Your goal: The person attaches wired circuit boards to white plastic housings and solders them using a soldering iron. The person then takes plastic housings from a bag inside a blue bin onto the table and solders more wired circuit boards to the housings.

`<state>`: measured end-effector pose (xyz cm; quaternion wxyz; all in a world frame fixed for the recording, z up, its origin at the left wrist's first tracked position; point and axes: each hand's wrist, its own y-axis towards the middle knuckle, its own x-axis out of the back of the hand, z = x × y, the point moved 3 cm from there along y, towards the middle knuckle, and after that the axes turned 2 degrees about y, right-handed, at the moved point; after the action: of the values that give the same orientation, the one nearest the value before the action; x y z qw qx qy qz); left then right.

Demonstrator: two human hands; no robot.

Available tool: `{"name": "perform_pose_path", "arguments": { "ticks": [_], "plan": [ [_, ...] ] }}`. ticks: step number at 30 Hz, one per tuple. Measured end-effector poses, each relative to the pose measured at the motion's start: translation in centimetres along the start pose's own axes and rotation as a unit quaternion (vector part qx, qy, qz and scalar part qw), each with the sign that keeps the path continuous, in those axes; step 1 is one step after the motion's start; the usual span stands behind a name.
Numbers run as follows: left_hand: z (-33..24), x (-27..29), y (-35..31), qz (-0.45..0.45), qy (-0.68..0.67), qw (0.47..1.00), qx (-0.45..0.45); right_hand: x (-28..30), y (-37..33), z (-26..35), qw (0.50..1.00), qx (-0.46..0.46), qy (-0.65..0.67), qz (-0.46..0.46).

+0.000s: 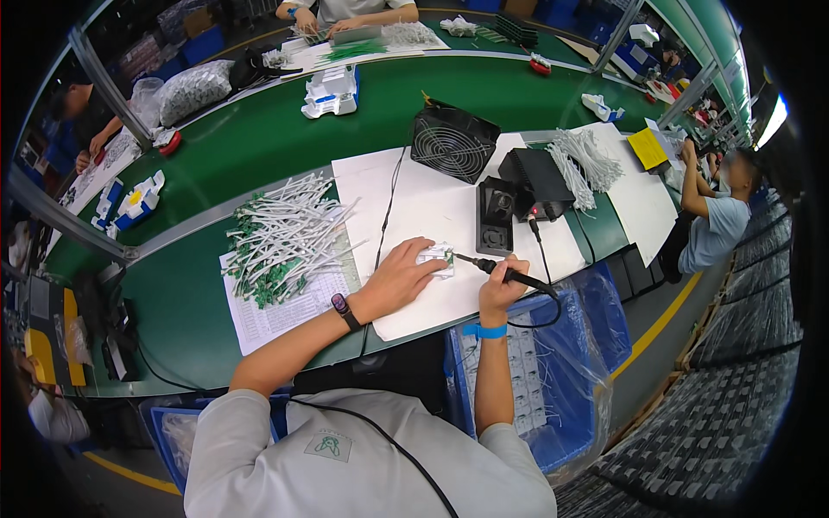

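Observation:
My left hand (399,278), with a dark wristband, rests on a white work sheet (423,315); its fingers hold down a small white part (442,252) with green showing on it. My right hand (499,293), wearing a blue wrist strap, grips a soldering iron (485,265). The iron's tip points left and reaches the edge of the part; whether they touch I cannot tell. A cord runs from the iron to a black soldering station (537,183) with a red light. Beside it lies a black iron holder (495,220). Behind stands a black fan (453,145).
Left of my hands, white cables with green boards (285,237) lie heaped on printed paper (246,324). More white cables (590,164) lie right of the station. A plastic-lined blue bin (566,432) stands below the table's front edge. Other people work across the belt (259,129) and at both sides.

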<state>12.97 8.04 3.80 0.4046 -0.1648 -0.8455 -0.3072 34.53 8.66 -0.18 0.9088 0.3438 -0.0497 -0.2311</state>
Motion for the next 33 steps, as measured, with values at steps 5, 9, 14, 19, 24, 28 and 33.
{"name": "perform_pose_path", "arguments": {
  "ticks": [5,9,14,19,24,28,33],
  "plan": [
    [-0.1,0.0,0.3,0.0,-0.003,1.0,0.004,0.3,0.0,-0.3,1.0,-0.001,-0.01,-0.008],
    [0.0,-0.2,0.2,0.0,-0.006,1.0,0.0,0.4,0.1,-0.2,0.998,-0.002,0.02,-0.065],
    [-0.3,-0.2,0.3,0.002,0.027,1.0,-0.005,0.6,0.3,0.4,0.998,-0.004,0.01,-0.062],
    [-0.5,-0.2,0.5,0.014,0.039,0.999,-0.005,0.8,0.2,0.7,0.998,-0.002,0.016,-0.064],
    [-0.7,-0.2,1.0,0.03,0.049,0.998,-0.008,1.1,0.7,0.8,0.997,0.008,0.019,-0.07],
    [-0.6,0.4,1.5,0.041,0.064,0.997,-0.013,1.1,0.9,0.8,0.997,0.02,0.04,-0.068],
    [0.5,1.1,2.2,0.064,0.058,0.996,-0.016,1.2,0.8,0.3,0.998,0.012,0.044,-0.037]
  ]
}}
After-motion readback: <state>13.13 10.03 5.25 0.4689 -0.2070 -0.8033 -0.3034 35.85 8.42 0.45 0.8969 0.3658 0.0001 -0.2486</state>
